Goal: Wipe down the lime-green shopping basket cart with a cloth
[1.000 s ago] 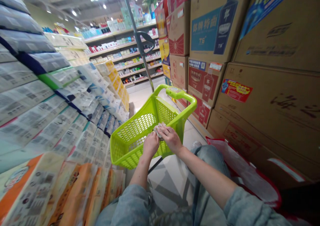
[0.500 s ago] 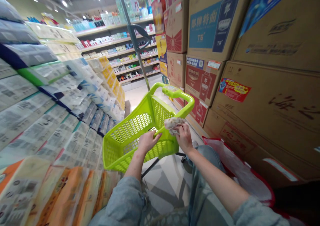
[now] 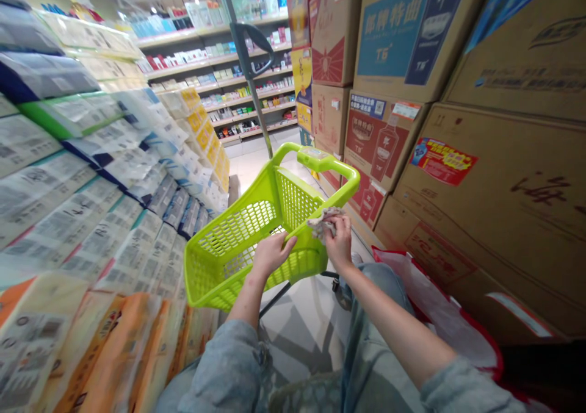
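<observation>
A lime-green plastic shopping cart (image 3: pixel 238 230) stands in the aisle in front of me. My left hand (image 3: pixel 270 253) grips its near rim, fingers curled over the edge. My right hand (image 3: pixel 337 241) is closed on a crumpled grey-white cloth (image 3: pixel 322 222) and presses it against the cart's right rim, just below the handle (image 3: pixel 315 157). Both forearms wear rolled-up grey-blue sleeves.
Stacked tissue packs (image 3: pixel 91 175) fill the shelves on the left. Cardboard boxes (image 3: pixel 458 126) are piled high on the right. A red-rimmed bag (image 3: pixel 439 315) lies by my right leg. A metal pole (image 3: pixel 249 65) rises beyond the cart, with product shelves (image 3: pixel 229 77) behind.
My hands were together on the near rim with the cloth. My right hand has carried the cloth rightward along the rim toward the handle; my left hand stayed holding the rim.
</observation>
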Demonstrator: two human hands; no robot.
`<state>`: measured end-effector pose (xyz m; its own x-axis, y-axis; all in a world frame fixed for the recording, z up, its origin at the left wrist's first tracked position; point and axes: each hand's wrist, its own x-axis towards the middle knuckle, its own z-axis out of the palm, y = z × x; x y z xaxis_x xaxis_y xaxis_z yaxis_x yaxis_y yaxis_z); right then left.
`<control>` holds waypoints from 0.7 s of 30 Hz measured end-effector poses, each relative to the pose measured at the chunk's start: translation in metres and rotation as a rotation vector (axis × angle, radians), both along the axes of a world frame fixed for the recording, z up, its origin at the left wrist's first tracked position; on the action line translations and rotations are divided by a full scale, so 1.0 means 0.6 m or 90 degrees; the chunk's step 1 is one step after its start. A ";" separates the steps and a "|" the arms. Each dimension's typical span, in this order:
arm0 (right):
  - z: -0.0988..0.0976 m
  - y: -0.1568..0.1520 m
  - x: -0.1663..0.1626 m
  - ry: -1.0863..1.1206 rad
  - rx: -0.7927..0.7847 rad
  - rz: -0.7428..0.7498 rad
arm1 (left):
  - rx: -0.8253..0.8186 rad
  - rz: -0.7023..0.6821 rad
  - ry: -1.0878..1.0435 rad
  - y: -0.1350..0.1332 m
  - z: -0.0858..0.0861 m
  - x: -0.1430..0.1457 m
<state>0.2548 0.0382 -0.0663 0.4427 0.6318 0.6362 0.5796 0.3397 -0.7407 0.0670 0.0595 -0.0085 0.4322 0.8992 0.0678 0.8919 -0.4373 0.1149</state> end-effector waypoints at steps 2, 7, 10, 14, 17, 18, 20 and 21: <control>-0.006 0.002 0.002 -0.017 0.001 0.009 | -0.007 0.001 -0.006 -0.001 0.001 0.000; -0.104 -0.007 -0.012 -0.016 -0.060 0.018 | -0.027 0.011 -0.025 -0.001 0.004 0.004; -0.152 -0.018 -0.030 0.007 -0.105 0.016 | -0.034 0.021 -0.027 0.002 0.004 0.008; -0.158 -0.023 -0.053 -0.018 -0.153 -0.005 | -0.024 0.024 -0.024 0.008 0.002 0.009; -0.133 -0.018 -0.067 -0.034 -0.125 0.004 | -0.026 0.023 -0.032 0.010 -0.001 0.008; -0.125 -0.015 -0.071 -0.038 -0.113 0.006 | -0.030 0.025 -0.037 0.010 -0.002 0.007; -0.116 -0.009 -0.078 -0.045 -0.107 0.000 | -0.038 0.032 -0.042 0.010 -0.002 0.006; -0.117 -0.007 -0.080 -0.050 -0.113 0.002 | -0.040 0.034 -0.043 0.010 -0.002 0.006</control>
<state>0.2070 0.0337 -0.1362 0.3941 0.7389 0.5466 0.6368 0.2094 -0.7421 0.0708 0.0654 -0.0096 0.3791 0.9246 0.0377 0.9032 -0.3786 0.2021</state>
